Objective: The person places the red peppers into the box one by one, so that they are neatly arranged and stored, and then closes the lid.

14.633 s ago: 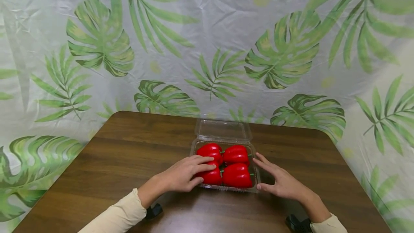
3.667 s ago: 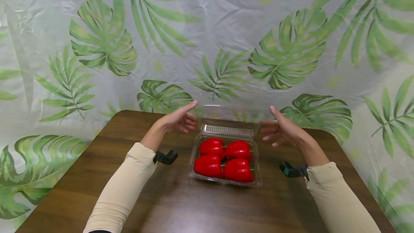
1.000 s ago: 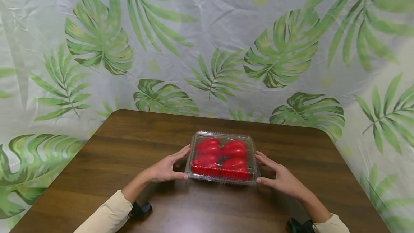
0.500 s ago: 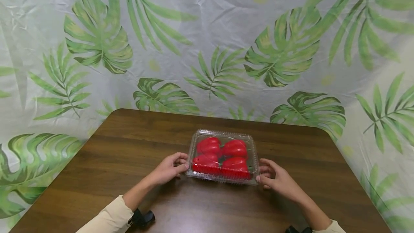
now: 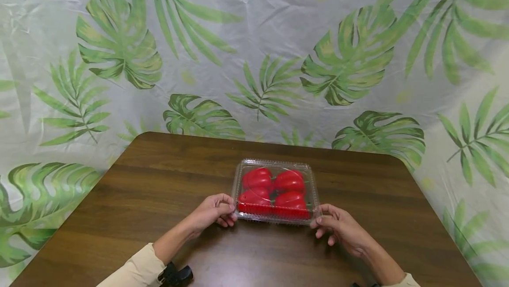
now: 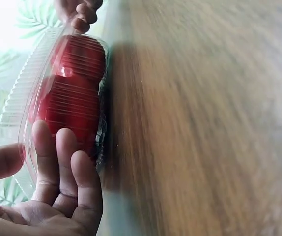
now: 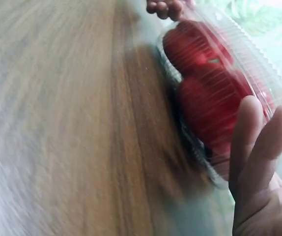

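A clear plastic clamshell container (image 5: pixel 274 162) sits on the wooden table with its lid down over several red bell peppers (image 5: pixel 257 179), which have short green stems. My left hand (image 5: pixel 212 212) pinches the container's front left corner, thumb on top and fingers bent under the rim. At the front right corner my right hand (image 5: pixel 342 227) grips the rim likewise, its thumb above. Both wrist views show the ribbed front wall and the red peppers (image 6: pixel 72 101) behind it. In the right wrist view, two right fingers (image 7: pixel 251 142) stand close before the wall.
The dark wooden table (image 5: pixel 159 181) reaches back to a hanging cloth (image 5: pixel 270 26) with green leaf prints. A dark wrist strap (image 5: pixel 175 274) shows below the left sleeve (image 5: pixel 135 267).
The lid, open behind the peppers in the oldest frames, now covers them. Over the last second both hands have slid from the container's sides to its front corners, fingers curling under the rim.
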The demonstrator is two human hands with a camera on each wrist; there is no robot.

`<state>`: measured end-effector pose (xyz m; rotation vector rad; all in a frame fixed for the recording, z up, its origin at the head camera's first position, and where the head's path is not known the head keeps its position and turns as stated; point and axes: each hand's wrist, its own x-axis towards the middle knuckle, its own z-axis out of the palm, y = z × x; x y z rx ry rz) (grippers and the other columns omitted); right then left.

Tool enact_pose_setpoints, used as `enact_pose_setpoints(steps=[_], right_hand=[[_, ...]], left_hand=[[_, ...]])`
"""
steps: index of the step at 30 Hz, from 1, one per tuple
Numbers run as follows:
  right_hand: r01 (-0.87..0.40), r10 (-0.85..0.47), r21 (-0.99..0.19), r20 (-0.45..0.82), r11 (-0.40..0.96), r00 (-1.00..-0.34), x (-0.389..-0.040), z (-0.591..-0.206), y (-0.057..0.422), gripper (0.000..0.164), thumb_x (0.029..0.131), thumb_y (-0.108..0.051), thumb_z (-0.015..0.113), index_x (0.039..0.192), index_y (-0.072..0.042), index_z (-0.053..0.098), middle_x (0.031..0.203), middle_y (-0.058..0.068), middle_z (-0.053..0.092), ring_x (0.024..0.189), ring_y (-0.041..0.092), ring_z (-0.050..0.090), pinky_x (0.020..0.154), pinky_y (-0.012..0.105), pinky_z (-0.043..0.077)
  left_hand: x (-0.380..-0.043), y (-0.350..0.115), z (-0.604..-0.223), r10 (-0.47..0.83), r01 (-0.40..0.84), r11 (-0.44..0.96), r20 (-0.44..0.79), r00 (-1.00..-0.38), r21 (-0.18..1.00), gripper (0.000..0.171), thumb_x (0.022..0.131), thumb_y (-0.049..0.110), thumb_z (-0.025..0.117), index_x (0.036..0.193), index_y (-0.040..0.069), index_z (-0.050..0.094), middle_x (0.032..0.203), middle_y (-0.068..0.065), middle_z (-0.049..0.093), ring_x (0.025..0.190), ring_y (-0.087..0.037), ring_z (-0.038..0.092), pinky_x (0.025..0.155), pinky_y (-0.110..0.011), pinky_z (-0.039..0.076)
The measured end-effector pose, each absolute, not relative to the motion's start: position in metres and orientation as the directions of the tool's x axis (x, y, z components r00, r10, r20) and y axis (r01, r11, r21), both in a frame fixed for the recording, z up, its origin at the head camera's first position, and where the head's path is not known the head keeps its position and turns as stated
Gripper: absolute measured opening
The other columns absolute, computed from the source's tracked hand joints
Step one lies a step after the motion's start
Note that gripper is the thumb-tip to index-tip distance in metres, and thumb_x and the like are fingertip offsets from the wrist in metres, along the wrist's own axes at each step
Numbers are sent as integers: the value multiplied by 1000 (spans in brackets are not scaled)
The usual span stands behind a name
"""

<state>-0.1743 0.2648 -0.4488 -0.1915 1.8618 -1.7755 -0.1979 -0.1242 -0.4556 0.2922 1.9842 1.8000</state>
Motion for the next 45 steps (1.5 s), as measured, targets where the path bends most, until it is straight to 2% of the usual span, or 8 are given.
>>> enact_pose_setpoints(steps=[11, 18, 24, 35, 45], right_hand=[[273, -448, -961, -265, 49, -854, -170, -450, 258, 5, 99, -12, 55, 102, -15, 53, 88, -9, 72, 66, 1, 60, 52, 13, 50], [270, -500, -963, -228, -14, -835, -167, -451, 256, 13, 99, -11, 54, 90, -20, 56, 85, -11, 71, 58, -6, 49, 50, 9, 43], [288, -500, -958, -249, -2, -830, -167, -452, 258, 10, 99, -13, 56, 92, -19, 57, 87, -10, 72, 58, -3, 49, 50, 9, 44], [299, -525, -954, -249, -11, -814, -166, -453, 263, 8, 101, -15, 54, 95, -20, 56, 91, -10, 72, 61, -1, 54, 50, 11, 46], [301, -547, -952, -281, 56, -789, -169, -452, 268, 7, 104, -21, 49, 103, -20, 56, 100, -9, 72, 72, 3, 59, 53, 13, 48]], left_hand=[[-194, -120, -455, 418, -121, 126, -163, -894, 985, 14, 94, 8, 54, 104, -1, 51, 76, 3, 66, 68, -10, 64, 67, -25, 54], [-192, -117, -456, 417, -93, 79, -118, -901, 992, 11, 92, -1, 51, 102, -5, 48, 69, 4, 63, 66, -5, 59, 64, -18, 51], [-193, -118, -455, 404, -118, 70, -136, -905, 991, 13, 94, -1, 51, 105, -6, 47, 70, 4, 64, 67, -5, 60, 64, -18, 51], [-194, -117, -458, 397, -139, 62, -153, -905, 988, 10, 93, 5, 54, 101, 3, 49, 73, 5, 65, 69, -6, 60, 66, -19, 51], [-197, -119, -460, 377, -164, 55, -173, -910, 985, 15, 96, 11, 54, 106, 0, 51, 77, 4, 63, 69, -9, 58, 67, -22, 51]])
